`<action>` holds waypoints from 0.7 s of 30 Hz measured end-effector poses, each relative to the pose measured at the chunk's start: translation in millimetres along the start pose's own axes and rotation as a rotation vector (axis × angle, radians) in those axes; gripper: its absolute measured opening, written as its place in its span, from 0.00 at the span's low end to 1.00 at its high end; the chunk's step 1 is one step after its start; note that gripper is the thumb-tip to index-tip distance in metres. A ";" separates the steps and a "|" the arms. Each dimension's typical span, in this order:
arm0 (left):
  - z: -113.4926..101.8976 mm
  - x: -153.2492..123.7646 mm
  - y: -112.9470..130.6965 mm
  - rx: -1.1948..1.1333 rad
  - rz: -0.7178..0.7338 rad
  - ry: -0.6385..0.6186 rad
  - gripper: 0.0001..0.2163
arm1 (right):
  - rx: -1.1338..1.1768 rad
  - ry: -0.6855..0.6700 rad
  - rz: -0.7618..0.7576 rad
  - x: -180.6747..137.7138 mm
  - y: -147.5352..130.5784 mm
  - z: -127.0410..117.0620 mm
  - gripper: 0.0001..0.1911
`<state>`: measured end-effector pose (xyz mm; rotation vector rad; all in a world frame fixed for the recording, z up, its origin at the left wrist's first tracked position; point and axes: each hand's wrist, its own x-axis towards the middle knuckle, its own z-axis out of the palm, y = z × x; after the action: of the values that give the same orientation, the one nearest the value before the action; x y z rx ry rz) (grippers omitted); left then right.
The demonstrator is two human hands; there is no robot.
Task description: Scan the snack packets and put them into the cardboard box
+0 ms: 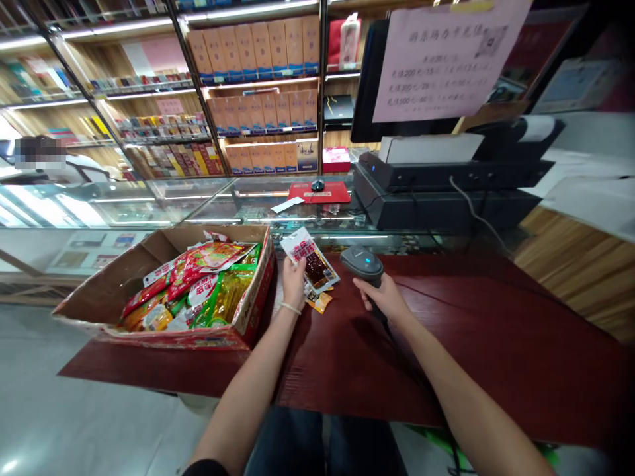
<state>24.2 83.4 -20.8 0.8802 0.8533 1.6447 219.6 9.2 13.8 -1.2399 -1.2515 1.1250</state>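
Note:
My left hand (294,281) grips a red and white snack packet (310,258) and holds it up over the dark red table (471,330). My right hand (384,297) is wrapped round the handle of a grey barcode scanner (362,263), whose head points toward the packet. A small orange packet (320,301) lies on the table just below the held one. To the left stands an open cardboard box (253,301) filled with several red, green and yellow snack packets (198,284).
A black till with a receipt printer (446,178) and a monitor bearing a paper notice (441,59) stands behind the table. A glass counter (208,201) carries a red mouse mat and mouse (318,186). Shelves of boxed goods (258,99) fill the back wall. A person (59,165) sits at far left.

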 end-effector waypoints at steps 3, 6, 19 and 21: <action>1.5 -7.9 -13.1 -0.064 -0.040 -0.004 0.21 | -0.012 0.046 -0.005 0.9 -1.4 -0.7 0.21; 0.4 -15.6 -17.5 -0.118 -0.110 -0.003 0.21 | -0.064 0.040 -0.003 1.2 -3.2 -3.4 0.23; -6.5 -14.4 -11.4 -0.086 -0.149 0.101 0.21 | -0.337 -0.155 0.085 4.4 7.2 -9.5 0.23; -7.0 -14.4 -12.7 -0.082 -0.136 0.100 0.22 | -0.333 -0.160 0.083 3.5 5.3 -9.3 0.21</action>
<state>26.6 71.3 -37.2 0.6740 0.8882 1.6033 229.3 12.6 9.2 -1.4822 -1.5676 1.1233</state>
